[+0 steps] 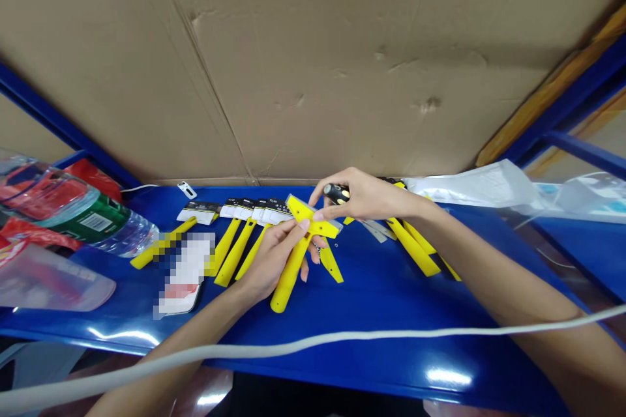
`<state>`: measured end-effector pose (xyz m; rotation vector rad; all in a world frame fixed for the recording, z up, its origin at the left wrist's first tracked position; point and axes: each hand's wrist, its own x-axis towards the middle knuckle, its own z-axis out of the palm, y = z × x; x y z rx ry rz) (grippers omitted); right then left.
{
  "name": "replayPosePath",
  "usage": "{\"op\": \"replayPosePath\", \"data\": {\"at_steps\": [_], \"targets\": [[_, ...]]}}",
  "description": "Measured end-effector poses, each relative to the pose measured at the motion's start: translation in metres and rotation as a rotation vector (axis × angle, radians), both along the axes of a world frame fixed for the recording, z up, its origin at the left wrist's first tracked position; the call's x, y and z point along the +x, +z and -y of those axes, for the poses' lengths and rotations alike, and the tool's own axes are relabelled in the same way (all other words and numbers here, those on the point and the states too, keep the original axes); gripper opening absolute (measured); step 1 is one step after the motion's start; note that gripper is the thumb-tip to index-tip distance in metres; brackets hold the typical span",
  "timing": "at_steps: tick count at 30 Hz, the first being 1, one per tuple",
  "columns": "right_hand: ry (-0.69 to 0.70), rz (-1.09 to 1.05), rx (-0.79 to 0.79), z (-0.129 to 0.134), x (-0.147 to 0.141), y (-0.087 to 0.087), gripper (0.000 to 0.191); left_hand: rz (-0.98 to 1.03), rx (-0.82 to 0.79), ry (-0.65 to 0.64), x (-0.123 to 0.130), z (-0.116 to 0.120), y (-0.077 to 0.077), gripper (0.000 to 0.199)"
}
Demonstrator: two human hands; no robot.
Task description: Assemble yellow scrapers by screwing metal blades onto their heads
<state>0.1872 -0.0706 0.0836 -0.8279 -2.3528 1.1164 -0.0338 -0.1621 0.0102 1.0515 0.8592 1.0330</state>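
My left hand (274,254) is closed around a yellow scraper (289,280), its wide head tilted up and its handle end pointing toward me. Tucked in my right hand (362,194) is a screwdriver with a black and yellow handle (336,193). The thumb and fingers of that hand also pinch the scraper head's edge. A clear strip shows along the head. Beneath, on the blue table (372,313), lies a loose yellow plate (331,265) with holes. A tiny ring (336,245) lies beside it.
Several yellow scrapers with printed covers (235,244) lie left, near a pixelated phone (183,287). Yellow handles (415,249) and metal blades (375,230) lie right. A water bottle (92,218) and a plastic cup (59,277) stand left. A white cable (313,341) crosses in front.
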Motion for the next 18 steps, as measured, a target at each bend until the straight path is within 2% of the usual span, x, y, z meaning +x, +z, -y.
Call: {"op": "replayPosePath", "data": {"at_steps": [4, 10, 18], "targets": [[-0.014, -0.010, 0.015, 0.0011, -0.0007, 0.0003, 0.032, -0.028, 0.041, 0.026, -0.0002, 0.0001, 0.0014, 0.039], [-0.051, -0.044, 0.098, -0.0004, 0.0017, 0.0008, 0.033, 0.010, 0.116, 0.178, -0.0017, 0.0000, 0.0010, 0.034], [-0.036, -0.086, 0.165, 0.0023, -0.0018, 0.0010, 0.023, -0.003, 0.117, 0.204, -0.0020, -0.0004, -0.0005, 0.035]]}}
